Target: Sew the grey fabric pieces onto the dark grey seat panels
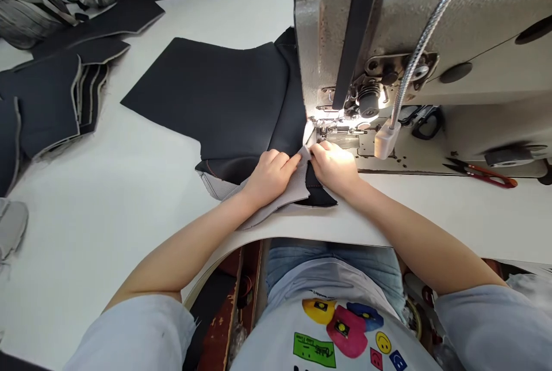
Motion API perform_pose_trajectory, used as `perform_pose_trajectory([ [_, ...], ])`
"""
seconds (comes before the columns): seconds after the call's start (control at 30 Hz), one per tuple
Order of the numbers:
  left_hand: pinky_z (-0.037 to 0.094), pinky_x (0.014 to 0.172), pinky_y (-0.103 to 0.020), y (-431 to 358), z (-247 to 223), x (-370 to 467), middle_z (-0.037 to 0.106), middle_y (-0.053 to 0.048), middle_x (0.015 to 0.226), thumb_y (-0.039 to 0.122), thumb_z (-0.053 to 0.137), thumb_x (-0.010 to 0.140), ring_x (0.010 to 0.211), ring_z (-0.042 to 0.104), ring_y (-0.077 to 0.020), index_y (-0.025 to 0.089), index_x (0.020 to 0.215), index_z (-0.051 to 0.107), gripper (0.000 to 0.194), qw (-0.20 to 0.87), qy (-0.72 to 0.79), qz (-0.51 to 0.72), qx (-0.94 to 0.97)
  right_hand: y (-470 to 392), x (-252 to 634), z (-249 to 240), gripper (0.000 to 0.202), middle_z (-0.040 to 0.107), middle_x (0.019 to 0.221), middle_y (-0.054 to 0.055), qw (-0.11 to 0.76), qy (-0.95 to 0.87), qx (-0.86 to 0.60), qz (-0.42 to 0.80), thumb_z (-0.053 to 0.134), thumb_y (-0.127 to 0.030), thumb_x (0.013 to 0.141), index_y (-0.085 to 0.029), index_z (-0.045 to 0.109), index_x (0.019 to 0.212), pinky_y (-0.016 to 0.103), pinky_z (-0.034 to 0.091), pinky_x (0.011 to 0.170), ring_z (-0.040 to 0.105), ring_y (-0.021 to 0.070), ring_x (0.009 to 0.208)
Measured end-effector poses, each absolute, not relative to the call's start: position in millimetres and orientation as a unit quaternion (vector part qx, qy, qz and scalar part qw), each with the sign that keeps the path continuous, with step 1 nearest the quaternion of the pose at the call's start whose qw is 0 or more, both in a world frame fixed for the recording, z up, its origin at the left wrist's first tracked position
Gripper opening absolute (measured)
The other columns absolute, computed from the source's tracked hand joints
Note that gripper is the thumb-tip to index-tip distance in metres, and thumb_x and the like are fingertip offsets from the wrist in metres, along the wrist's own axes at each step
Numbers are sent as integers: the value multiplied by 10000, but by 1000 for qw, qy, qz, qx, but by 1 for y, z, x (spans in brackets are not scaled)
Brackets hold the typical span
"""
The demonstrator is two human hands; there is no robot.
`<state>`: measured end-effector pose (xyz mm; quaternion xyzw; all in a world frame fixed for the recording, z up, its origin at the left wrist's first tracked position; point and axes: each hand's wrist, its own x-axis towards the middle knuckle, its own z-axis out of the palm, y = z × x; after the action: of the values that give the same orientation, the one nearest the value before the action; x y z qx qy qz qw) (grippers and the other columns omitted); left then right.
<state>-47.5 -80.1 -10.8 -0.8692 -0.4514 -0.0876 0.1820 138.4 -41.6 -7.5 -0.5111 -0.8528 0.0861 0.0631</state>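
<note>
A large black fabric piece point(224, 95) with a grey underside lies on the white table, its right edge beside the sewing machine's lit needle area point(322, 131). Its near part is folded over so that the grey backing point(280, 195) shows. My left hand point(273, 175) presses on this fold with bent fingers, its fingertips at the grey edge. Just right of it, my right hand point(334, 167) pinches the edge of the fabric, close in front of the presser foot. Both hands are closed on the material.
Stacked black panels point(47, 100) lie at the left, with grey bundles point(34, 8) behind them. The machine body point(431, 26) fills the upper right, and a flexible lamp point(386, 140) hangs low. Black scissors point(428, 122) and red-handled snips point(485, 174) rest at the right.
</note>
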Motion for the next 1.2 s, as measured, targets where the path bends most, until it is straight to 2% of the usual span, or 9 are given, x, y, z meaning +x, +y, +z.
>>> perform_pose_trajectory([
  [0.07,408,694,-321,-83,-10,-46,612,-44,762,213,461,993,753,513,-197,141,1095,663,238,213,-427,-121,-871,-41,138,-5,270,682,1005,103,54,-846,-518,116,396,-241,983,-160,642,1062,300,313,610,614,226,950],
  [0.23,455,826,-328,-81,-7,-41,665,-73,1044,172,481,979,979,558,-205,148,927,664,191,243,-396,-168,-870,-33,138,1,264,706,1031,80,48,-827,-532,178,387,-257,989,-177,613,1098,285,374,654,652,225,934],
  [0.43,462,692,-314,-68,-14,-38,628,-74,824,90,382,981,746,514,-185,91,1068,643,276,193,-387,-130,-893,-20,137,10,279,718,959,93,10,-817,-546,188,389,-232,954,-165,649,1030,280,401,675,661,225,886],
  [0.63,463,755,-331,-63,-10,-33,567,-82,816,179,359,1009,790,480,-210,43,1243,572,344,99,-404,-73,-906,-15,139,7,293,703,894,118,13,-812,-562,158,408,-269,937,-159,672,1004,299,418,703,639,246,879],
  [0.8,444,741,-322,-51,-7,-26,570,-89,899,156,387,981,816,485,-210,108,1231,595,329,62,-433,-39,-899,-27,159,-2,363,669,831,120,53,-809,-573,116,386,-345,977,-135,678,919,313,419,685,602,237,794],
  [0.9,460,780,-301,-51,-6,-20,588,-103,1036,100,381,955,864,509,-200,134,1157,628,321,69,-435,-37,-897,-50,181,-7,329,680,911,119,137,-880,-440,113,376,-237,955,-142,686,899,331,431,742,584,224,839],
  [1.0,487,810,-296,-57,-4,-15,611,-124,1112,66,327,955,884,537,-199,110,1128,633,355,89,-447,-25,-890,-72,197,-10,264,685,1076,116,199,-935,-248,156,444,-149,866,-158,697,939,381,443,867,581,235,986],
  [1.1,507,787,-307,-66,-3,-11,586,-167,1286,60,314,959,873,559,-201,68,1176,615,371,118,-453,-2,-883,-83,197,-13,279,667,1182,127,180,-953,-165,178,558,-209,819,-164,697,1056,498,366,1059,508,285,1224],
  [1.2,513,733,-305,-68,-1,-10,548,-182,1376,38,323,948,827,569,-192,56,1216,598,385,107,-460,22,-881,-87,186,-18,255,691,1136,136,164,-958,-176,158,620,-272,851,-160,705,1064,547,326,1118,480,301,1288],
])
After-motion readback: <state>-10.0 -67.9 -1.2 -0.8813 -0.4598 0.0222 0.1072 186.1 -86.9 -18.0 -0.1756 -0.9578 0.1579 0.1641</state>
